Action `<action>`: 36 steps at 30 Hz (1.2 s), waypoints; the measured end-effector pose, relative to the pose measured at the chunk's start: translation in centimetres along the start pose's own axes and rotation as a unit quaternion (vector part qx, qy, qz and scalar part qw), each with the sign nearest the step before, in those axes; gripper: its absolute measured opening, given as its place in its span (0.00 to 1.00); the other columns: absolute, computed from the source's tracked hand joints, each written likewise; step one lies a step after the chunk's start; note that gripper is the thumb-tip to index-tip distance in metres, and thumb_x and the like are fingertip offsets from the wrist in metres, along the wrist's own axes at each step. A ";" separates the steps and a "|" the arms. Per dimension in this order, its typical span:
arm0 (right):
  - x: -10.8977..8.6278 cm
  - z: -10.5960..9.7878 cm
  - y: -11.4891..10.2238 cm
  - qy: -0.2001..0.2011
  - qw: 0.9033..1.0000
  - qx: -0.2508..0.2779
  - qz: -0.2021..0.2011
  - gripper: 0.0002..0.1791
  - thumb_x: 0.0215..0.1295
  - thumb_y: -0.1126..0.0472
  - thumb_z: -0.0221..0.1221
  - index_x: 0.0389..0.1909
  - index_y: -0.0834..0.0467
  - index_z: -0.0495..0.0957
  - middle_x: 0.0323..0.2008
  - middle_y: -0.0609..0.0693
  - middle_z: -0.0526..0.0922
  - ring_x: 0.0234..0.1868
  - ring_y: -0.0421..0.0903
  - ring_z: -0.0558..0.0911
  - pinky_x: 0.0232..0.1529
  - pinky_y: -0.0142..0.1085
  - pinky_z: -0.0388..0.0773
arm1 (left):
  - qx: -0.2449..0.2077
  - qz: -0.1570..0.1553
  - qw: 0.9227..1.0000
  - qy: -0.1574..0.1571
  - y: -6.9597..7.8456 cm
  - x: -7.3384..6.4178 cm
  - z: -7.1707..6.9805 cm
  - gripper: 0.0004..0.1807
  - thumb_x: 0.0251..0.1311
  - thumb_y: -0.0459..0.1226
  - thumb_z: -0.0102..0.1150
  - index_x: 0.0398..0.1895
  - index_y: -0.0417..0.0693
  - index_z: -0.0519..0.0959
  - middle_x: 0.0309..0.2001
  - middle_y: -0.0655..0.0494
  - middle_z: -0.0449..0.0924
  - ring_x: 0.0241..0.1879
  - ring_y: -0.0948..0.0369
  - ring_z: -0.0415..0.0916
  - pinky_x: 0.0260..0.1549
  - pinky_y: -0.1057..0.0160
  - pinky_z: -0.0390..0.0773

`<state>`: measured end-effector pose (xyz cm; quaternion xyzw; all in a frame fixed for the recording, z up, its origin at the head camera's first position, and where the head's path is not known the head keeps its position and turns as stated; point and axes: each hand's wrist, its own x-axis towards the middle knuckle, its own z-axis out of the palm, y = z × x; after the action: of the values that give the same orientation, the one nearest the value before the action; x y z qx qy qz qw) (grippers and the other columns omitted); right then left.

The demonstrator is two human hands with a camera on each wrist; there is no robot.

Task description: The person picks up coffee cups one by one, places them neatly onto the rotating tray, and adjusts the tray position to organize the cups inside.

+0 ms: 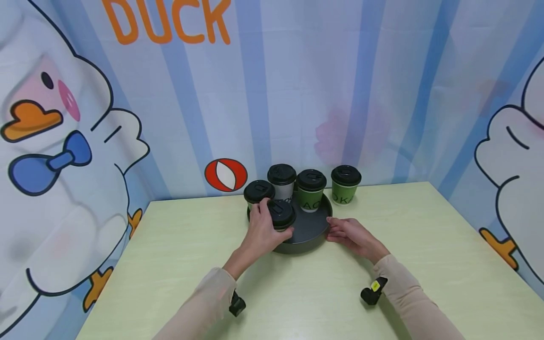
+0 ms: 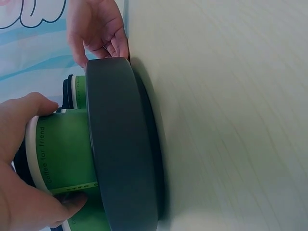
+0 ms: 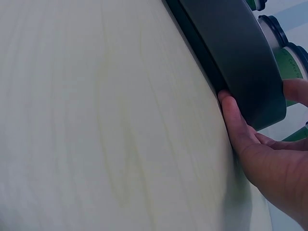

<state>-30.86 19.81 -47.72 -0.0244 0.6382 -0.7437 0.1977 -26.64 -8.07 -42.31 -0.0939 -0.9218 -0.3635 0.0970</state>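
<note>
A dark grey round tray (image 1: 307,230) with a raised rim sits on the table, bearing several lidded paper coffee cups. My left hand (image 1: 260,231) grips the nearest one, a green cup (image 2: 72,149) with a black lid (image 1: 282,214), thumb and fingers on opposite sides. At the tray's right side, my right hand (image 1: 352,236) holds the rim, its thumb at the top edge and fingertips low against the underside in the right wrist view. Behind the gripped cup stand another black-lidded cup (image 1: 259,190), a pale cup (image 1: 282,189) and a green cup (image 1: 310,198).
One more green cup (image 1: 345,191) stands on the table, just right of the tray. A printed curtain (image 1: 293,85) with duck figures hangs along the table's back edge. The pale wooden table (image 1: 297,297) extends in front and to both sides.
</note>
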 end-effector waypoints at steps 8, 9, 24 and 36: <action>0.0 0.0 0.0 -0.003 1.000 0.000 0.001 0.17 0.80 0.58 0.54 0.51 0.72 0.69 0.35 0.53 0.79 0.37 0.42 0.86 0.48 0.35 0.86 | -0.010 -0.011 1.000 0.010 -0.5 -0.9 -1.3 0.57 0.53 0.59 0.73 0.78 0.44 0.53 0.68 0.37 0.60 0.66 0.43 0.63 0.61 0.40 0.76; 0.0 0.0 0.0 -0.003 1.000 0.001 0.001 0.17 0.81 0.58 0.54 0.51 0.71 0.70 0.35 0.53 0.79 0.37 0.42 0.86 0.48 0.35 0.86 | -0.015 -0.013 1.000 0.016 -0.7 -1.0 -1.6 0.56 0.54 0.61 0.71 0.77 0.44 0.54 0.68 0.37 0.60 0.66 0.44 0.63 0.62 0.39 0.76; 0.1 0.0 0.1 0.001 1.000 0.005 -0.002 0.13 0.80 0.59 0.54 0.46 0.68 0.72 0.34 0.53 0.79 0.36 0.43 0.86 0.47 0.35 0.86 | -0.144 -0.076 0.977 0.137 -6.9 0.6 -4.1 0.30 0.80 0.53 0.42 0.67 0.36 0.69 0.61 0.39 0.71 0.58 0.45 0.71 0.60 0.45 0.76; 0.0 0.0 0.0 -0.001 1.000 0.002 0.001 0.17 0.80 0.57 0.56 0.49 0.70 0.71 0.36 0.53 0.79 0.38 0.43 0.86 0.49 0.35 0.86 | -0.266 -0.203 0.942 0.017 -10.5 1.7 -1.7 0.28 0.78 0.45 0.49 0.65 0.27 0.74 0.55 0.34 0.81 0.54 0.47 0.82 0.58 0.53 0.81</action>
<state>-30.84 19.85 -47.72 -0.0242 0.6369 -0.7444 0.1991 -30.65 -16.60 -47.54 0.0789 -0.7893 -0.6089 0.0083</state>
